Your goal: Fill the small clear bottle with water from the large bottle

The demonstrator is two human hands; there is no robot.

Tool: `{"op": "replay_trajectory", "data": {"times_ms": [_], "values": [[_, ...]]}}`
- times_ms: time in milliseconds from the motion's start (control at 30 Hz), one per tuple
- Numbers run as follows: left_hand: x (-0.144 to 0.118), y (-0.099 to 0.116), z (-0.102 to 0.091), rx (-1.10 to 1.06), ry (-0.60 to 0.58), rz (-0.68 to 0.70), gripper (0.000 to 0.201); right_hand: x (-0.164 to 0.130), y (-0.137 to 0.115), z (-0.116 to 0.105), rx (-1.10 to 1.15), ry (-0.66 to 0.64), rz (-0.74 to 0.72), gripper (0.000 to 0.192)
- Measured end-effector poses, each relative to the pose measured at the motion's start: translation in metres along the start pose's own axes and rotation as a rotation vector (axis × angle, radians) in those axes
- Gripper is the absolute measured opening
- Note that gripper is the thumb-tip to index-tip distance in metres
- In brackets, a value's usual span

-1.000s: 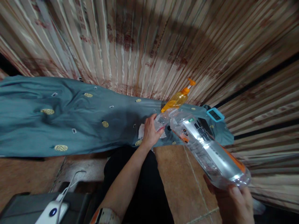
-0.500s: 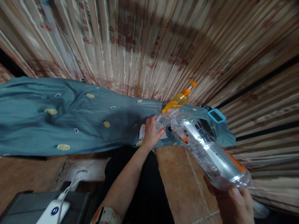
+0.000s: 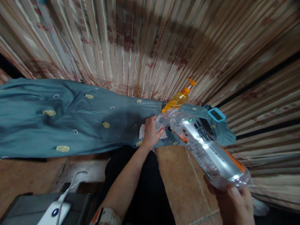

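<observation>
My right hand (image 3: 234,200) grips the base of a large clear plastic bottle (image 3: 211,150) with a silver and orange label. The bottle is tilted, its neck pointing up and left. My left hand (image 3: 151,132) is wrapped round a smaller clear container (image 3: 161,121), which looks like a small plastic bottle. Its mouth meets the neck of the large bottle, though I cannot tell whether they touch. Beneath my left hand lies a crumpled white tissue (image 3: 142,131). Just behind stands an amber pump bottle (image 3: 177,101) with an orange pump head.
A teal cloth with pineapple prints (image 3: 122,115) covers the narrow surface. A blue-framed digital timer (image 3: 217,115) and a dark flat object (image 3: 207,126) are at its right end. Pleated curtains (image 3: 140,47) hang behind. A white power bank (image 3: 53,212) with a cable lies at lower left.
The whole view has shifted very slightly. Both hands keep their hold, and the two bottles stay in the same position relative to each other.
</observation>
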State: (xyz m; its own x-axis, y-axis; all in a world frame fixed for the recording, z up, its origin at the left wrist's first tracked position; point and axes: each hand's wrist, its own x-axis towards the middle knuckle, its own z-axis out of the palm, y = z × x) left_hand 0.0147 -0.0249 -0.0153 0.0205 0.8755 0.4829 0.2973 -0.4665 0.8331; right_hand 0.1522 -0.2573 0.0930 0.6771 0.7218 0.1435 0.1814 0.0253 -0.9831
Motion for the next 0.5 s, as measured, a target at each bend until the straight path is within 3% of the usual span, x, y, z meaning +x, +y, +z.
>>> {"op": "replay_trajectory", "data": {"times_ms": [200, 500], "values": [[0.0004, -0.0003, -0.0001, -0.018, 0.007, 0.002, 0.056, -0.0022, -0.0065, 0.0044, 0.023, -0.037, -0.014, 0.065], [-0.0003, -0.0006, 0.0010, -0.013, 0.020, -0.007, 0.055, -0.0036, -0.0064, 0.0044, 0.050, 0.015, 0.030, 0.064]]}}
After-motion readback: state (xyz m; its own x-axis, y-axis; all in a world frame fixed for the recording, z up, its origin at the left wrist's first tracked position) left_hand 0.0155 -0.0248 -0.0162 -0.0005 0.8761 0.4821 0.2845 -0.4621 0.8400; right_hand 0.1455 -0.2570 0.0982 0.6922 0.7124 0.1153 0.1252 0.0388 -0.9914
